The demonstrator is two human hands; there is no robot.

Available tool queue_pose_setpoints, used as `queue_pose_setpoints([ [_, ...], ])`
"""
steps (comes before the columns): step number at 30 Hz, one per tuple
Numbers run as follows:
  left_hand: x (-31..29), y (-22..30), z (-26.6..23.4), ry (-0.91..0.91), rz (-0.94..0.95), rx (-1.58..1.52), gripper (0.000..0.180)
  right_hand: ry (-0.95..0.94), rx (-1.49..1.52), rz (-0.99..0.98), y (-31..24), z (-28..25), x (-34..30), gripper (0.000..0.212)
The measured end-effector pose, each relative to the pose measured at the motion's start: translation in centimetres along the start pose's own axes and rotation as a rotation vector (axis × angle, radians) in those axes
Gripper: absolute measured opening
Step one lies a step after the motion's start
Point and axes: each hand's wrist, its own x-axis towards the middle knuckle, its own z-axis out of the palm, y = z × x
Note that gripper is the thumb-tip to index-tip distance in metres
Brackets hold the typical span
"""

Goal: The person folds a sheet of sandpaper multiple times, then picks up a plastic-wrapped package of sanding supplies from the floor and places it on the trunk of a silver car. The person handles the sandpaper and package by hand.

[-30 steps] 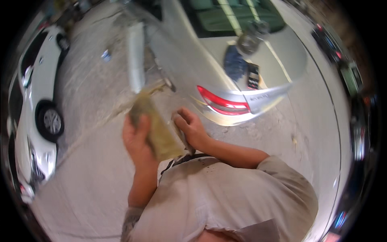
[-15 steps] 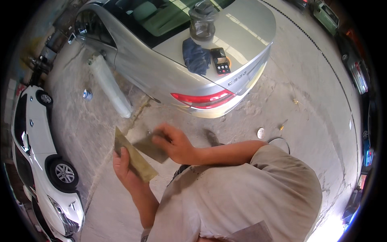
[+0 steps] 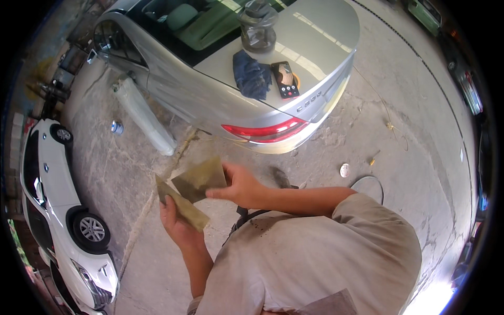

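One view only, from the person's head, looking steeply down over the chest onto concrete ground. The left hand (image 3: 178, 223) and right hand (image 3: 239, 186) sit close below the lens, near the picture's middle. Beyond the hands, farther off, the silver car's boot (image 3: 294, 58) fills the upper part; left of them a white car (image 3: 58, 205) bends along the fisheye rim.

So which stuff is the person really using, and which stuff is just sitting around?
In use:
- left hand holding a brownish sheet
- right hand holding a second brownish sheet

Just lying about:
- blue cloth, phone and dark jar-like thing on the silver car's boot
- white roll and small can on the ground
- white car
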Motion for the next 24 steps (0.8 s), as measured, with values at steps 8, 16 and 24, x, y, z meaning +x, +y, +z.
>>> queue_pose_setpoints([
  [8,-0.7,1.7,-0.2,-0.142,0.060,0.274,0.040,-0.480,0.461,0.502,2.2,-2.3,-0.6,0.032],
  [16,-2.0,0.9,1.9,-0.063,0.051,0.268,0.038,-0.465,0.643,0.627,2.6,-1.3,1.0,0.054],
  [24,-4.4,0.1,3.6,-0.125,-0.124,0.112,0.034,-0.285,0.855,0.151,-3.3,1.8,5.6,0.059],
])
